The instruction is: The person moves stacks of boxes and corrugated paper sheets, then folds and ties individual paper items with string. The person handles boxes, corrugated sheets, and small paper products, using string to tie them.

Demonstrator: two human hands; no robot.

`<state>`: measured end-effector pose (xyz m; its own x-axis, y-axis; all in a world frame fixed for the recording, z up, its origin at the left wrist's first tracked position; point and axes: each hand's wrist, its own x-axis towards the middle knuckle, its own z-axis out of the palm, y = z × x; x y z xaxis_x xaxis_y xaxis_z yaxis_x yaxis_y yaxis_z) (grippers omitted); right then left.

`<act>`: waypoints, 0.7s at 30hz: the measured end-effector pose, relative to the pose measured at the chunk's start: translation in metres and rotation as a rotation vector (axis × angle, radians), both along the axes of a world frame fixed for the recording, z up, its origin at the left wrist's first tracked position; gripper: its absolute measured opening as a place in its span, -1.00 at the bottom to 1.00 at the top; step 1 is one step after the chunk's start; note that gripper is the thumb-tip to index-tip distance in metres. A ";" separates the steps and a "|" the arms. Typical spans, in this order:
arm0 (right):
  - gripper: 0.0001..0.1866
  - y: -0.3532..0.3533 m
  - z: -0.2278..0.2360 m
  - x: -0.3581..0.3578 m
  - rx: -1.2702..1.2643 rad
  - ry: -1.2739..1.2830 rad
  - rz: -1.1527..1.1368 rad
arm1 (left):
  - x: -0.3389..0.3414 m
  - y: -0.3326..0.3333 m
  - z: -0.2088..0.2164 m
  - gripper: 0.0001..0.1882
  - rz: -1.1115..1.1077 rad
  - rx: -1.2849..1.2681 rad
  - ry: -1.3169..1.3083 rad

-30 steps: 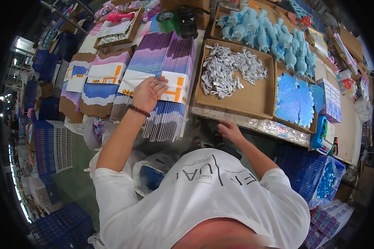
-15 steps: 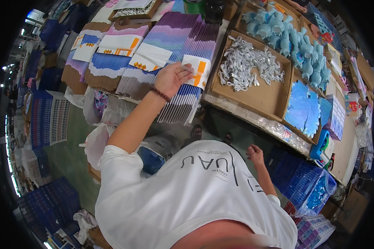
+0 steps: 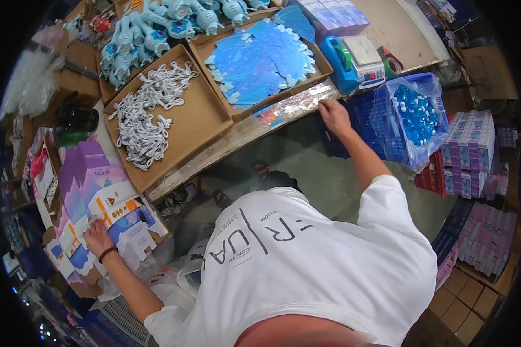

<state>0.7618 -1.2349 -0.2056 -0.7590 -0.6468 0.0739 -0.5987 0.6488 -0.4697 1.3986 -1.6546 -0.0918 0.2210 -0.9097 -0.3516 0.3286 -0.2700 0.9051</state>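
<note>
My left hand (image 3: 98, 236) is at the stacks of flat printed cartons (image 3: 123, 211) on the left. Its fingers are closed together over a small pale thing that I cannot make out, beside the white and orange panels of the cartons. A dark beaded bracelet (image 3: 107, 253) circles that wrist. My right hand (image 3: 334, 117) is at the front edge of the workbench, left of a blue crate (image 3: 371, 118). Its fingers are loosely bent, with nothing visible in them.
A cardboard tray (image 3: 205, 118) holds white cords (image 3: 150, 110). Nearby are light-blue bottle-shaped toys (image 3: 150, 34), a tray of blue fabric pieces (image 3: 257, 61), a small scale (image 3: 362, 55) and tape rolls (image 3: 392, 62). Bagged blue pieces (image 3: 414, 115) fill the crate; boxes (image 3: 469, 144) are stacked at the right.
My view has turned right, so the bench's scale and crate lie nearer the middle. My right hand has risen from beside my body to the bench edge. My left hand stays among the cartons.
</note>
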 end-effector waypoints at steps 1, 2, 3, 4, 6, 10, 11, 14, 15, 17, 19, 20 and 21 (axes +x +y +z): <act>-0.75 0.005 -0.002 -0.020 0.066 0.051 0.030 | -0.007 0.003 0.005 -0.54 0.057 -0.028 -0.090; -0.76 0.009 -0.005 -0.035 0.081 0.091 0.079 | -0.013 0.007 0.009 -0.51 0.089 -0.043 -0.119; -0.77 0.009 -0.008 -0.050 0.096 0.136 0.133 | -0.017 0.008 0.012 -0.50 0.038 -0.026 -0.183; -0.75 0.007 -0.012 -0.064 0.175 0.124 0.168 | -0.019 0.009 0.015 -0.49 -0.016 -0.008 -0.250; -0.71 0.004 -0.020 -0.079 0.257 0.196 0.241 | -0.014 0.009 0.018 -0.47 -0.103 -0.020 -0.379; -0.75 -0.004 -0.033 -0.096 0.416 0.297 0.319 | 0.016 -0.006 0.007 -0.49 -0.156 -0.012 -0.631; -0.78 -0.005 -0.035 -0.099 0.408 0.330 0.350 | 0.024 -0.013 0.002 -0.48 -0.186 -0.011 -0.757; -0.88 -0.012 -0.036 -0.108 0.406 0.322 0.335 | 0.042 -0.025 -0.011 -0.44 -0.316 -0.066 -1.008; -0.86 -0.013 -0.035 -0.108 0.398 0.283 0.323 | 0.042 -0.025 -0.015 -0.46 -0.266 -0.112 -1.002; -0.68 -0.021 -0.034 -0.111 0.402 0.174 0.336 | 0.044 -0.016 -0.009 -0.52 -0.401 -0.270 -1.400; -0.50 -0.021 -0.038 -0.116 0.295 0.141 0.396 | 0.033 -0.010 0.002 -0.62 -0.415 -0.273 -1.669; -0.51 -0.020 -0.041 -0.122 0.367 0.069 0.368 | 0.027 -0.006 0.009 -0.66 -0.404 -0.345 -1.816; -0.55 -0.016 -0.045 -0.128 0.563 -0.006 0.231 | 0.020 -0.003 0.014 -0.72 -0.394 -0.373 -1.949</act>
<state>0.6337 -1.2512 -0.2506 -0.5933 -0.7334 -0.3318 -0.7522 0.6519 -0.0960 1.4187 -1.6578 -0.0777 -0.1908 -0.9510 0.2433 -0.9813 0.1782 -0.0729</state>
